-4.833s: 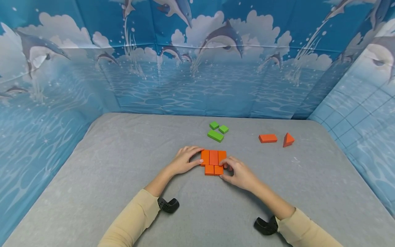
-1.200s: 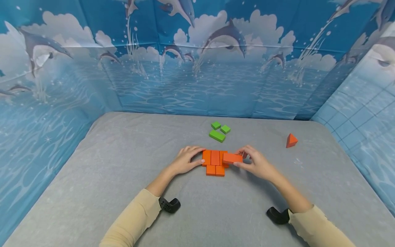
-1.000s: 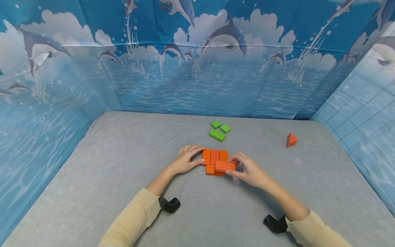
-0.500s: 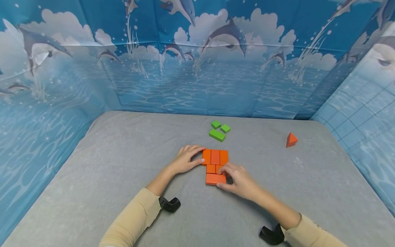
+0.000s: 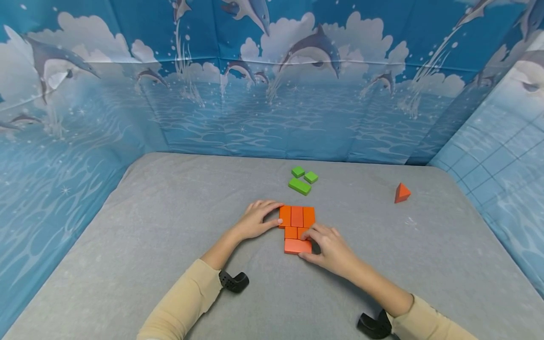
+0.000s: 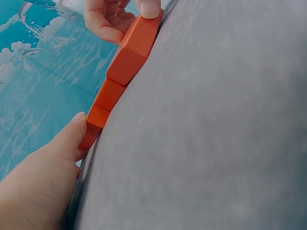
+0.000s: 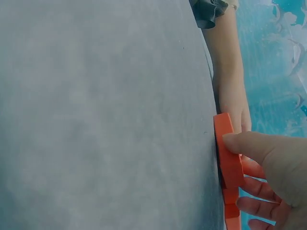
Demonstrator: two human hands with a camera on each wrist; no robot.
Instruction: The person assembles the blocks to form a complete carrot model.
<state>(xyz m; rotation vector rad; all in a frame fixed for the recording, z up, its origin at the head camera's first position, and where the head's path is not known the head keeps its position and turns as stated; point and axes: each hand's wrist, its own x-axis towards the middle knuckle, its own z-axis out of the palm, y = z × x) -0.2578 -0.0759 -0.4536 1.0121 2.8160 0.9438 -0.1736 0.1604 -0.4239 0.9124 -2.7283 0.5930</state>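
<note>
In the head view, flat orange blocks form a joined shape on the grey cloth. Three upright rectangles make its back row, two small blocks its middle, and one red-orange rectangular block lies crosswise in front. My left hand holds the back row's left block, index finger at the far corner and thumb at the near left. My right hand pinches the front block near its right end, thumb on the near side, fingers over the right small block. The right wrist view shows the thumb pressing the block's near face.
Behind the shape lie three green blocks, one long and two small. A red-orange triangular block stands far right. Grey cloth covers the table, with a dolphin-print curtain behind and at the sides.
My right hand has brought the red-orange rectangular block from the right side and laid it in front of the small blocks. Over the last half second little moves; my left hand stays put.
</note>
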